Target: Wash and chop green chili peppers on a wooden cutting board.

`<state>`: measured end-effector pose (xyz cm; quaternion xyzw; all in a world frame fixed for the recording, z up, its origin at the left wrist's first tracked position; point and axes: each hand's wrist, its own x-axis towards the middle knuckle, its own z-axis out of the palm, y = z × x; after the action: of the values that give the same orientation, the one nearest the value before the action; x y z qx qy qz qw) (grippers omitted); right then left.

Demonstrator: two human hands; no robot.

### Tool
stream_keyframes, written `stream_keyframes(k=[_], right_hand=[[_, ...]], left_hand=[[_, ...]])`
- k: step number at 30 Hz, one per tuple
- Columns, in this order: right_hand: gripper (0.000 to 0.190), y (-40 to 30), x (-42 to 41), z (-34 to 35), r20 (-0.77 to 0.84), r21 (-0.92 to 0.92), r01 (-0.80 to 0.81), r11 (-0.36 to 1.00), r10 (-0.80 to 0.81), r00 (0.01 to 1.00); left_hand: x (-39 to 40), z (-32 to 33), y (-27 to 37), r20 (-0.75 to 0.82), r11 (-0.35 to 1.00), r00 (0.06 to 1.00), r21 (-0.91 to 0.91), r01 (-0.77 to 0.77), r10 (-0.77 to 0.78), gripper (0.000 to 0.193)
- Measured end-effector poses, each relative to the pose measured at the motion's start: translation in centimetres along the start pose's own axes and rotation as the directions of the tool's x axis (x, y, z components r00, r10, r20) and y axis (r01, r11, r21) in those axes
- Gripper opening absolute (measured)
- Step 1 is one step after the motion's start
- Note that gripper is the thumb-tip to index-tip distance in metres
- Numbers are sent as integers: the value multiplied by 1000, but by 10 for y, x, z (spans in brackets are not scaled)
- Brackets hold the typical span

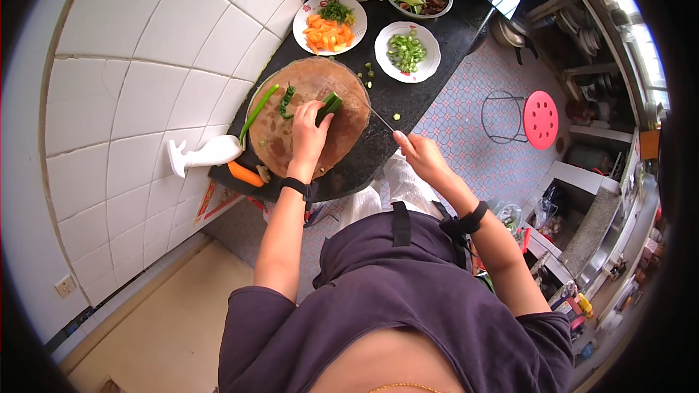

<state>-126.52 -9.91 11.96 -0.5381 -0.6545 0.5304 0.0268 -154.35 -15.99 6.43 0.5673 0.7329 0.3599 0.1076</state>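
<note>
On a round wooden chopping board (278, 142), my left hand (308, 128) grips dark green cut vegetable pieces (329, 108), perhaps cucumber. My right hand (423, 155) is closed around the handle of a kitchen knife (377, 113). Its blade appears nearly edge-on, reaching over the board's right side, apart from the vegetable pieces. Left of my left hand lies a wrinkled dark green pepper (286, 102). A long, slim green pepper (259, 112) rests along the board's left edge.
Behind the board are a plate (299, 38) of cut carrot and chopped greens, a plate (435, 63) of diced green vegetable, and a metal bowl (449, 3). A white bottle (215, 153), a carrot (246, 173) and a tiled wall (153, 98) are at left. A red-topped stool (540, 120) stands right.
</note>
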Motion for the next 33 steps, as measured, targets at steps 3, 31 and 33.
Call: stream_keyframes(k=[3, 31, 33], right_hand=[[68, -4, 9, 8, -21, -62, 54, 997, -56, 998], [61, -34, 19, 12, -35, -395, 162, 904, -191, 981], [61, -42, 9, 8, 12, -424, 170, 890, -182, 983]], left_hand=[[4, 11, 7, -9, 997, 1000, -68, 28, -29, 27], [19, 26, 18, 84, 991, 991, 78, -111, 104, 37], [18, 23, 22, 57, 992, 990, 2, -126, 126, 30]])
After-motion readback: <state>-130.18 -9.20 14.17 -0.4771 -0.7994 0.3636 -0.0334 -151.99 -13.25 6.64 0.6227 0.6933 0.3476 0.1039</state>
